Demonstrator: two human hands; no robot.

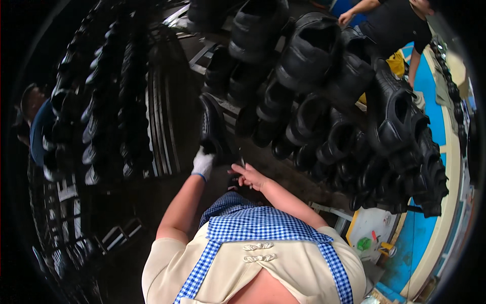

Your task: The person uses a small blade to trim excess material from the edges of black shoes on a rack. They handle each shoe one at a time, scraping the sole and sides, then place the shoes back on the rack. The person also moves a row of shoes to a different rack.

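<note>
My left hand (203, 163), in a white knit glove with a blue cuff, is closed on the heel end of a black shoe (211, 121). The toe of the shoe points away from me. Just right of the heel is my bare right hand (248, 177), its index finger stretched toward the shoe. A small thin tool with a metallic glint (241, 161) juts up from between its fingers; its exact kind is too dark to make out. There is a gap between the right hand and the shoe.
Rows of black shoes (309, 50) hang on a rack ahead and to the right. More shoes line a rack (91, 121) on the left. A co-worker in black (400, 25) stands far right; another person (35, 101) is far left. At lower right is a white tray (362, 225) holding small colored items.
</note>
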